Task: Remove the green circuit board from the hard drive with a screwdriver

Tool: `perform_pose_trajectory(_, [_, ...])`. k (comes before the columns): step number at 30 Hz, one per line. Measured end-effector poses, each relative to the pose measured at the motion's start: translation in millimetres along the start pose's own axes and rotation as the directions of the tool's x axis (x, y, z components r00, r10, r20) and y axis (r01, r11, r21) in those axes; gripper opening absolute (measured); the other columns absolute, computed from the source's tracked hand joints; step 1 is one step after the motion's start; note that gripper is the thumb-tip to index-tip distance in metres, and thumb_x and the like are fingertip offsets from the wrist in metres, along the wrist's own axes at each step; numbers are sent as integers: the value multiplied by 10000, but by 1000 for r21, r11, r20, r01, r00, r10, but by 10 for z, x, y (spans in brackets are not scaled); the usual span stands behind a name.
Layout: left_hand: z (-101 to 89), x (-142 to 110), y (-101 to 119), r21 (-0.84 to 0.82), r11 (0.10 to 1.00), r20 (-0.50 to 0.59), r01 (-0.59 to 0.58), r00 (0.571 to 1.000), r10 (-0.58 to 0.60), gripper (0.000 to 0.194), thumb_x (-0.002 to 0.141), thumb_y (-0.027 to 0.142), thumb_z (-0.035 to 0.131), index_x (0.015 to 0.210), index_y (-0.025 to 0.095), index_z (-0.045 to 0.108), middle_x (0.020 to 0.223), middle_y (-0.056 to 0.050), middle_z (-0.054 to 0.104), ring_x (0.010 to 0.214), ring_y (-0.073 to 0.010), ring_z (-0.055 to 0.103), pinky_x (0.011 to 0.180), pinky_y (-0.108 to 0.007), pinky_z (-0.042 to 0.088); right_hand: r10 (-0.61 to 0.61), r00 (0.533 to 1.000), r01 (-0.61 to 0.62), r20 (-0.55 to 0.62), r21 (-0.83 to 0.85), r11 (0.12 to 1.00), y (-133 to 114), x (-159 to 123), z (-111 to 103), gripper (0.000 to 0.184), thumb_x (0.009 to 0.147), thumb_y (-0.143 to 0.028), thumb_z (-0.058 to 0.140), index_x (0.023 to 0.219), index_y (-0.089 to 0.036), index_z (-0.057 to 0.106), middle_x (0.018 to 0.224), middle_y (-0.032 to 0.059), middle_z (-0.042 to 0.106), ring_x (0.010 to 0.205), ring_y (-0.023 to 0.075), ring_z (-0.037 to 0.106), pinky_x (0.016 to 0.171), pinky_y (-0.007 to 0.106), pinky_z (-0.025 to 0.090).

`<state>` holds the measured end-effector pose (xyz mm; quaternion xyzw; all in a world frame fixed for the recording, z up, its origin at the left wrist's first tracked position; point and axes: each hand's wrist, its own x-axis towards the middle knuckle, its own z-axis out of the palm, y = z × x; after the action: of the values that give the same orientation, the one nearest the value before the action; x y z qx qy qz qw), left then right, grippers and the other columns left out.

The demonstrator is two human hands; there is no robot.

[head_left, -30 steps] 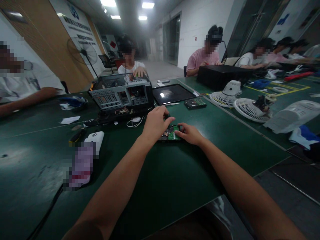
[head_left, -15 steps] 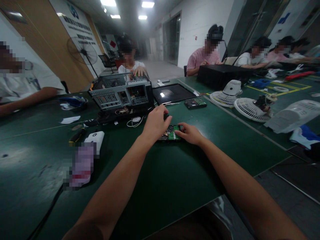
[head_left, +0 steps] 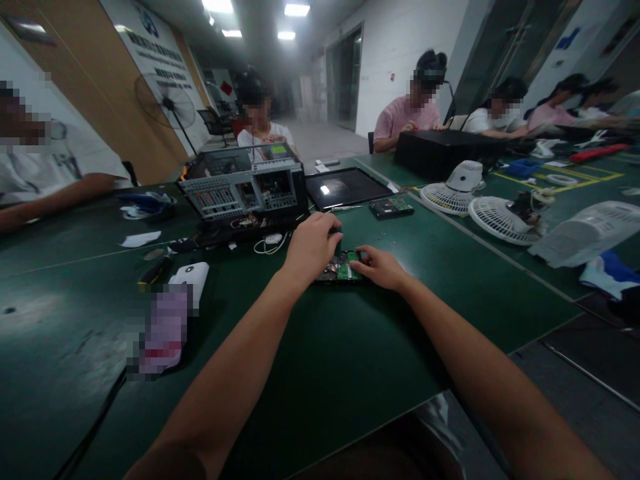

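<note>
Green circuit unit [head_left: 345, 272] lies on the table [head_left: 350, 360], its right end held by the right hand's [head_left: 377, 267] thumb and fingers, its left side beneath the left hand [head_left: 313, 245], whose curled fingers hide their grip.

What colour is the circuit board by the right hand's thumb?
The circuit board is green, as shown best in the head view.

no words can be read; blurry dark writing [head_left: 159, 48] is seen on the flat white wall board [head_left: 173, 59], under a round blue logo [head_left: 148, 23].
</note>
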<state>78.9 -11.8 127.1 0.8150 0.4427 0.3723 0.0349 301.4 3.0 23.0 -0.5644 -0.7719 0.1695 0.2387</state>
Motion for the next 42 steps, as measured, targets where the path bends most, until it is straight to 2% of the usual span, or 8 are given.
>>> perform_pose_trajectory(3, [10,-6,0,-23,1000,-19,2,1000,-2,100,873,211,689,956,193,637,942,-48,687,881,-193,647,816,-338,536,6,1000,-6,1,-4,1000,-8,-4,-10,540,917,-539,618,1331,-194,587,885,47,697,757,180,614,667,269,418])
perform_pose_trajectory(12, [67,-16,2,-49,997,-74,64,995,-67,294,802,319,790,869,211,525,917,-48,675,846,-189,641,729,-331,533,11,1000,-11,9,-1,1000,-21,-9,-24,519,923,-529,616,1325,-201,590,860,40,700,744,173,611,647,258,408])
perform_pose_trajectory(17, [88,-21,1,-76,996,-93,52,994,-59,219,837,246,735,876,211,522,972,-50,666,904,-187,638,766,-331,546,13,1000,-13,13,-6,1000,-25,-3,-33,530,919,-535,620,1325,-196,591,882,50,706,754,177,614,655,263,414])
perform_pose_trajectory(23, [53,-5,2,-6,1000,-60,26,998,-27,123,868,192,676,961,194,595,990,-65,660,928,-203,626,849,-361,538,-2,1000,2,11,-4,1000,-3,2,-18,551,917,-549,613,1334,-190,584,894,53,701,767,181,619,672,269,424])
perform_pose_trajectory(27, [16,-10,-3,38,999,-27,36,999,-35,166,882,152,636,1036,209,655,1083,-78,645,952,-212,627,876,-378,537,17,1000,-17,2,4,1000,-1,-3,-7,546,913,-540,619,1337,-198,580,881,45,699,765,183,618,669,270,426])
perform_pose_trajectory(32, [-5,-17,8,62,998,-11,26,1000,-25,235,890,104,589,1064,230,683,1092,-77,647,972,-224,633,882,-390,534,15,1000,-15,10,-1,1000,-3,0,-5,536,916,-543,611,1332,-206,586,859,33,694,752,177,617,659,264,426])
perform_pose_trajectory(39, [12,-6,35,23,1000,-16,8,1000,-7,90,879,171,662,960,180,625,970,-69,682,889,-206,642,839,-361,527,6,1000,-6,4,-3,1000,-17,-4,-16,551,913,-531,624,1340,-186,581,876,43,699,754,180,618,668,271,431])
perform_pose_trajectory(42, [22,-5,30,25,999,-47,42,998,-41,152,863,259,713,915,186,589,929,-67,672,868,-207,633,787,-351,522,11,1000,-11,6,-4,1000,-22,-6,-22,548,914,-533,623,1336,-185,583,884,46,701,759,181,620,668,271,429])
